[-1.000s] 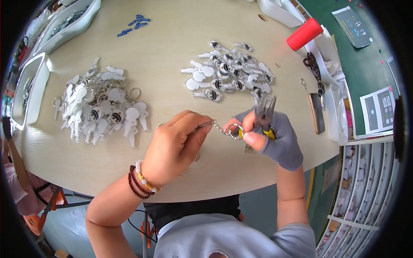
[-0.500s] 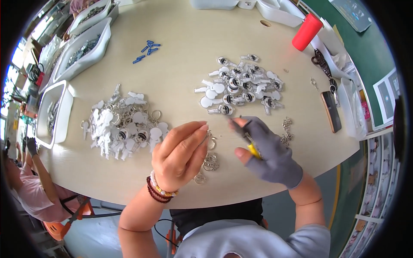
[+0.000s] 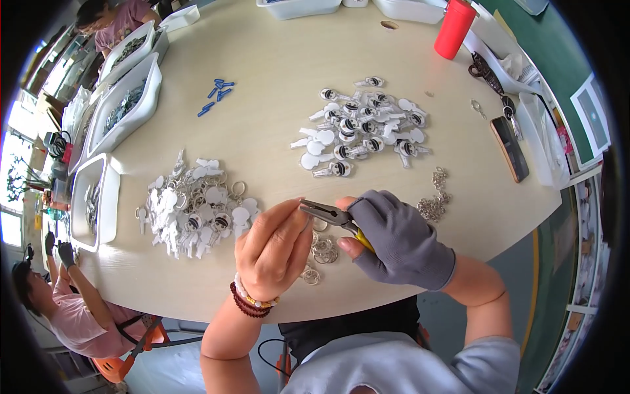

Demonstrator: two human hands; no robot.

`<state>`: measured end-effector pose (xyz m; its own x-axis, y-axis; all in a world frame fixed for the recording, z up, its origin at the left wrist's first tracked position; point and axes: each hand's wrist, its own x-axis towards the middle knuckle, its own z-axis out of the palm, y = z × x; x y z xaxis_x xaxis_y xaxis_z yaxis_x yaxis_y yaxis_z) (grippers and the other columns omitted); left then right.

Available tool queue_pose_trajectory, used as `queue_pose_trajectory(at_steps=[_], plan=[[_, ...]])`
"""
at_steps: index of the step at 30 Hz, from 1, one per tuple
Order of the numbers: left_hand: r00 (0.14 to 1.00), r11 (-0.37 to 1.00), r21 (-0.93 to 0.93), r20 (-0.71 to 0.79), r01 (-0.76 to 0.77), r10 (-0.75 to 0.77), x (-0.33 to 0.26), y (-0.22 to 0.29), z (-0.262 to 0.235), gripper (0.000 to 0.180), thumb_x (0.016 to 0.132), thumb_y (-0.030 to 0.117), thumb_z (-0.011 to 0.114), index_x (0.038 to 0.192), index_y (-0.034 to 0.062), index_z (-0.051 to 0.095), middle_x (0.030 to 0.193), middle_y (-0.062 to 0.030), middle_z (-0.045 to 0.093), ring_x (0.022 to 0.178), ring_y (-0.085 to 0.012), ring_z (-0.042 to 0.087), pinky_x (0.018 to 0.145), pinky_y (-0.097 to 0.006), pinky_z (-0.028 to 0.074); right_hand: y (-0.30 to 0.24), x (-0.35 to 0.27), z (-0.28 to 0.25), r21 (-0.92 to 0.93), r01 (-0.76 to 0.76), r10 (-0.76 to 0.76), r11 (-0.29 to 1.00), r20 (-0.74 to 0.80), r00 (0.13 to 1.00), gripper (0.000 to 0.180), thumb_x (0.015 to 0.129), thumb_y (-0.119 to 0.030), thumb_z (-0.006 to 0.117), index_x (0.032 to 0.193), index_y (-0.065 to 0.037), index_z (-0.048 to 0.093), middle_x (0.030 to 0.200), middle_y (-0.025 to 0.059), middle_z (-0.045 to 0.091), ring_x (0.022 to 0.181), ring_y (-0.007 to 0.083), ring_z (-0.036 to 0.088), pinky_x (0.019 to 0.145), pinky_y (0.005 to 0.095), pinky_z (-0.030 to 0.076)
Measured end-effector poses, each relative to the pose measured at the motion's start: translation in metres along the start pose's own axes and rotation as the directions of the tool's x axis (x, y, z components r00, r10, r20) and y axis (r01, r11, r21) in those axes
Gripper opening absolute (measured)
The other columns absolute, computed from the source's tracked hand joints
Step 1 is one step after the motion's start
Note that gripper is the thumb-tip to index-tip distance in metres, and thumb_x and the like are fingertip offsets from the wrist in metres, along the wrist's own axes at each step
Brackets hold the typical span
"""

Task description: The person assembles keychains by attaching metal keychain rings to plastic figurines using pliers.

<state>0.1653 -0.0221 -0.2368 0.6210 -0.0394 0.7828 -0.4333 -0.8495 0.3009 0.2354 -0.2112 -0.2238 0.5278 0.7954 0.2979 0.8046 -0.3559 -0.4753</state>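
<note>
My right hand point(image 3: 405, 241), in a grey fingerless glove, is closed round the pliers point(image 3: 326, 212), which have a yellow handle. Their jaws reach left to the fingertips of my bare left hand point(image 3: 270, 246). Those fingers are pinched together, and whatever they hold is too small or hidden to make out. Beneath and between my hands lie several metal split rings point(image 3: 324, 251), partly covered. Left of my left hand is a heap of white figure keychains with rings point(image 3: 197, 209). Beyond my hands spreads a pile of flat figure charms point(image 3: 357, 128).
Small metal chains point(image 3: 434, 205) lie right of my glove. Farther right are a phone point(image 3: 510, 150), keys point(image 3: 510, 115) and a red cylinder point(image 3: 455, 29). Blue pieces point(image 3: 215, 95) lie far left. White bins point(image 3: 95, 200) line the left edge; two other people sit on that side.
The pliers' jaws have moved left and now meet my left fingertips; before, they were apart and blurred. The whole view has shifted slightly, showing more of the left side.
</note>
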Motion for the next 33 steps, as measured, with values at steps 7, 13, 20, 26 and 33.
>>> queue_pose_trajectory(at_steps=[7,13,20,26,33], plan=[[1.0,1.0,-0.011,0.008,0.017,-0.017,-0.002,0.001,0.002,0.022,0.068,-0.007,0.072,0.088,-0.0024,0.065,0.091,-0.0126,0.065,0.065,-0.0199,0.063,0.052,-0.027,0.05,0.004,-0.002,0.002,0.097,-0.042,0.035,0.994,0.067,0.997,0.03,0.085,-0.02,0.058,0.104,0.003,0.053,0.081,0.0148,0.051,0.071,0.0293,0.054,0.061,0.0383,0.046],[0.989,0.98,-0.138,-0.004,0.143,-0.145,-0.002,0.004,0.001,0.022,0.071,-0.008,0.069,0.092,-0.0022,0.066,0.09,-0.0124,0.065,0.067,-0.0189,0.063,0.055,-0.026,0.05,0.025,0.003,0.002,0.432,0.0,0.024,0.902,-0.049,0.999,0.026,0.089,-0.017,0.055,0.105,0.003,0.052,0.084,0.0084,0.052,0.07,0.0175,0.05,0.066,0.0307,0.043],[0.979,0.98,-0.02,0.046,0.198,-0.197,-0.003,0.0,-0.007,0.025,0.073,-0.007,0.068,0.097,-0.0008,0.067,0.095,-0.0138,0.066,0.071,-0.0224,0.065,0.06,-0.028,0.052,0.055,0.004,-0.036,0.414,-0.403,0.434,0.816,0.021,0.901,0.01,0.088,-0.009,0.056,0.093,-0.001,0.055,0.08,0.0027,0.055,0.072,0.0099,0.048,0.067,0.0286,0.041],[0.901,0.842,0.392,0.072,0.37,-0.429,0.004,-0.035,-0.063,0.025,0.088,0.002,0.057,0.112,0.0025,0.064,0.098,-0.0141,0.066,0.083,-0.0227,0.065,0.07,-0.03,0.051,0.073,-0.006,-0.031,0.029,-0.295,0.287,0.955,0.153,0.946,0.017,0.082,-0.017,0.061,0.087,-0.002,0.057,0.082,0.0167,0.059,0.081,0.0336,0.059,0.07,0.0422,0.047],[0.886,0.697,0.699,0.212,0.157,-0.412,0.006,-0.046,-0.076,0.031,0.088,0.012,0.058,0.118,0.0054,0.059,0.113,-0.0185,0.06,0.104,-0.0361,0.057,0.088,-0.04,0.045,0.066,-0.005,-0.023,-0.147,-0.192,0.225,0.97,0.261,0.939,0.012,0.081,-0.016,0.06,0.086,-0.005,0.061,0.083,0.0135,0.062,0.079,0.0318,0.063,0.07,0.042,0.05]])
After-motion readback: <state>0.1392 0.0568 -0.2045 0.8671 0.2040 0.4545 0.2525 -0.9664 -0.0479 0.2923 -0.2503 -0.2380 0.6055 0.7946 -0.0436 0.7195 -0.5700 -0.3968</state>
